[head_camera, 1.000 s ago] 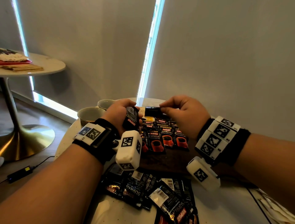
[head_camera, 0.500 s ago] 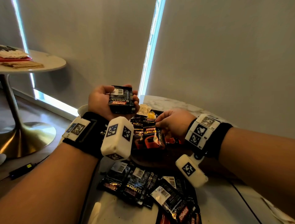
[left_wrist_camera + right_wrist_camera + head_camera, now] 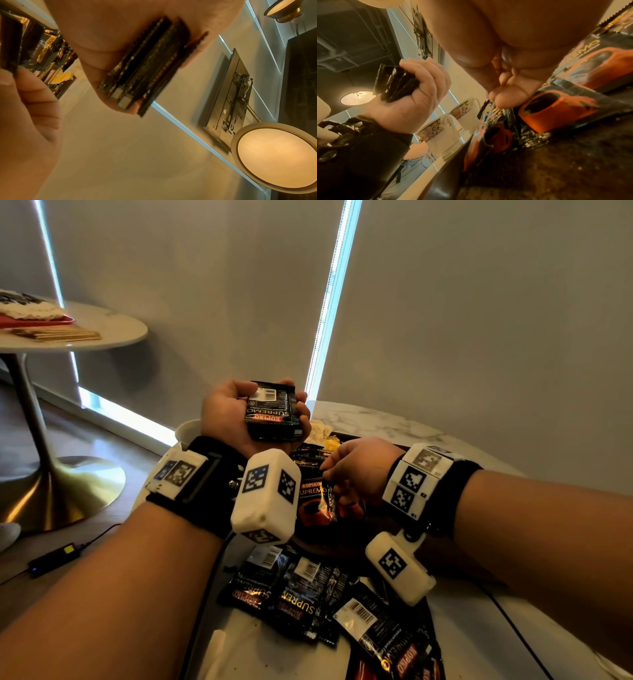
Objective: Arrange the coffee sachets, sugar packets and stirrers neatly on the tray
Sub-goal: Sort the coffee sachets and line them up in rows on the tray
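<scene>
My left hand (image 3: 272,397) is raised palm up and grips a stack of black coffee sachets (image 3: 272,419), seen edge-on in the left wrist view (image 3: 145,65). Lower and to the right, my right hand (image 3: 330,474) reaches down onto the dark tray (image 3: 346,542). Its fingertips (image 3: 503,100) pinch the top edge of one sachet (image 3: 313,501) that stands tilted among the orange-cup sachets (image 3: 556,108) lying on the tray. White and yellow packets (image 3: 323,436) lie at the tray's far end. I see no stirrers.
Several loose sachets (image 3: 308,594) are heaped on the marble table (image 3: 376,419) near me. Two patterned cups (image 3: 440,129) stand left of the tray. A round side table (image 3: 102,326) and a power brick (image 3: 51,559) on the floor are to the left.
My left hand turned palm up and lifted its stack. My right hand left the stack and came down onto the tray, pinching one sachet.
</scene>
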Demonstrator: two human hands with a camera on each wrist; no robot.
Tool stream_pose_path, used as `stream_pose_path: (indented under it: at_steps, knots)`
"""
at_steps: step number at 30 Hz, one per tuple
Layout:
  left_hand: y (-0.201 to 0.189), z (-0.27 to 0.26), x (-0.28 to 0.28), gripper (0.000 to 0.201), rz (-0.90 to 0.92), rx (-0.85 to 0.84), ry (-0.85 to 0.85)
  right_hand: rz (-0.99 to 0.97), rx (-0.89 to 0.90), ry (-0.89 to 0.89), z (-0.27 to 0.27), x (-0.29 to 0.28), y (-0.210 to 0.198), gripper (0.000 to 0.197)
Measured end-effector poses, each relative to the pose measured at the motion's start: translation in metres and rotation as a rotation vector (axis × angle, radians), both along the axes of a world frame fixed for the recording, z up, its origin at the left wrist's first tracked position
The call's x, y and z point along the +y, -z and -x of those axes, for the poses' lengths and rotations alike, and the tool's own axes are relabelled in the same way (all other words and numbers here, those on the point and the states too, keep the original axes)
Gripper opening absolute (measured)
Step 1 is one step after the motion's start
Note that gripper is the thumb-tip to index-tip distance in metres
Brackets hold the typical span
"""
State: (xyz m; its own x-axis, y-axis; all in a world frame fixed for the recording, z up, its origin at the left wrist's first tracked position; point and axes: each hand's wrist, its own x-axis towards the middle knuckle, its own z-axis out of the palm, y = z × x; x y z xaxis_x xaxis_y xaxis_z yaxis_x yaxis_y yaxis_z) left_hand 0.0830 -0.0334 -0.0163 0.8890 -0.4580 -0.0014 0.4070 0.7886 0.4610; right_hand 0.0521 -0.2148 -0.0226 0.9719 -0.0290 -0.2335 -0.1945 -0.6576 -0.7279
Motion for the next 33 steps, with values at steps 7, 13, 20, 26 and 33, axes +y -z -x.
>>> stream_pose_path:
  at_steps: [7,13,20,26,33]
  knots:
    - [0.001,0.001,-0.001,0.044,-0.007,-0.003,0.010,0.031,0.002,0.039,-0.001,0.004,-0.001,0.013]
    - [0.000,0.003,-0.001,0.045,-0.027,-0.001,0.006,0.140,0.018,0.004,-0.009,0.004,-0.002,0.005]
    - [-0.001,0.003,-0.002,0.046,-0.034,0.015,0.003,0.157,0.062,0.020,-0.012,0.004,0.000,0.010]
    - [0.000,0.005,-0.004,0.047,-0.034,-0.005,-0.004,0.122,0.071,0.042,-0.011,0.004,0.000,0.006]
    - [0.001,0.006,-0.004,0.046,-0.060,-0.026,0.002,0.022,0.105,0.024,0.003,0.004,-0.015,0.002]
